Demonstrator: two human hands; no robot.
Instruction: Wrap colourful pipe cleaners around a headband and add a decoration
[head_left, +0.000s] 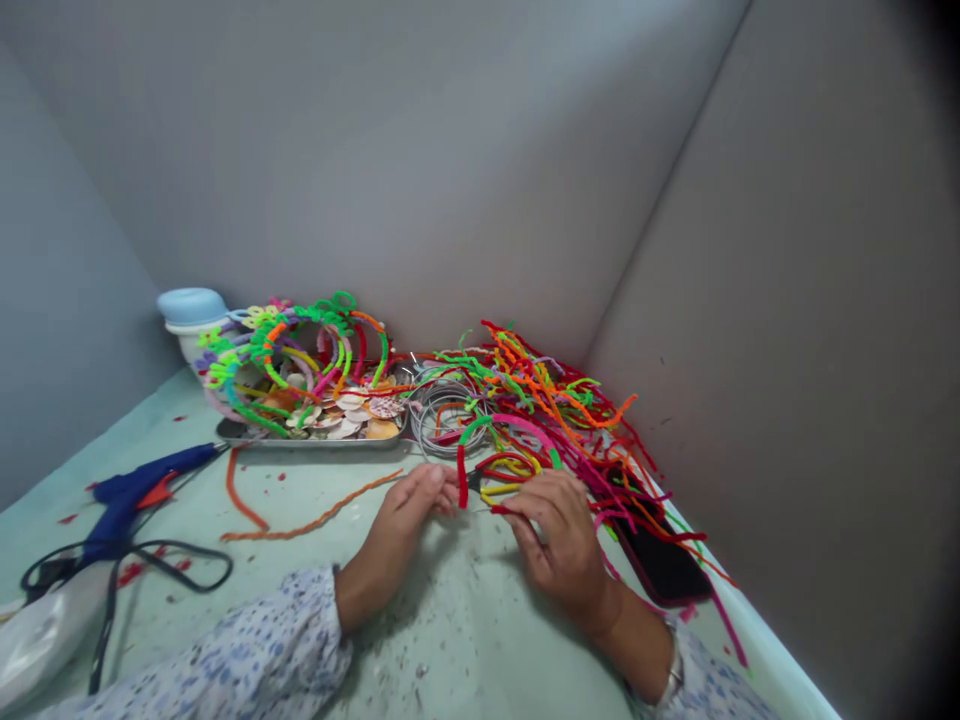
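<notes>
A wire hoop wrapped in red, green and pink pipe cleaner (517, 420) arches between my two hands. My left hand (412, 515) has its fingers closed at the red end on the left. The fingers of my right hand (559, 535) pinch the other side, where a short red tip and a thin bit of bare wire poke out toward the left. Just behind the hands lie scissors (489, 490) with red and yellow handles, partly covered by the hoop and my right hand.
Finished-looking hoops (300, 350) rest on a metal tray (315, 440) of shells. Behind stands a blue-lidded container (193, 308). Wire coils (442, 415), heaped pipe cleaners (540, 370) and a phone (664, 560) lie rightward. A blue glue gun (124, 500) with cord lies left, near an orange pipe cleaner (322, 518).
</notes>
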